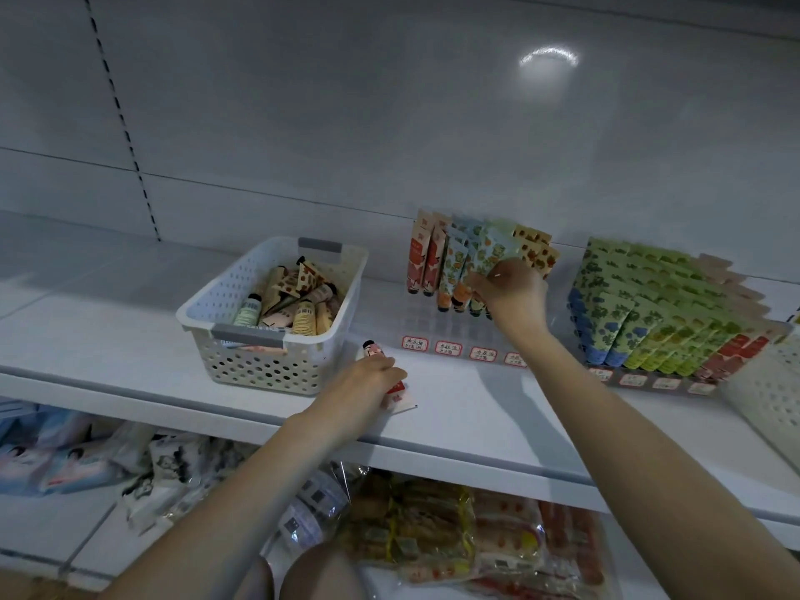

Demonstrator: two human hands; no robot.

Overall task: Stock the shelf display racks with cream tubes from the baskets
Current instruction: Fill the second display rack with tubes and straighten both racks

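On the shelf (476,409), between the basket (259,361) and the full rack (649,313), the part-filled middle rack (437,329) is the work spot. Right hand (513,292) is at its rows, back of hand to camera, fingers curled round a floral tube (493,249) that stands crimp up. Left hand (368,385) sits near the shelf's front edge, just right of the basket, fingers curled over a red-and-white tube (372,349) lying flat. Long axis runs roughly front-to-back: black cap points away toward the rack, crimp end toward the person. Red column (422,262) is the rack's leftmost, behind and slightly right of the left hand, so left is nearer. My read: tube needs tipping upright, cap down, before it drops in. Right arm is stretched further in.
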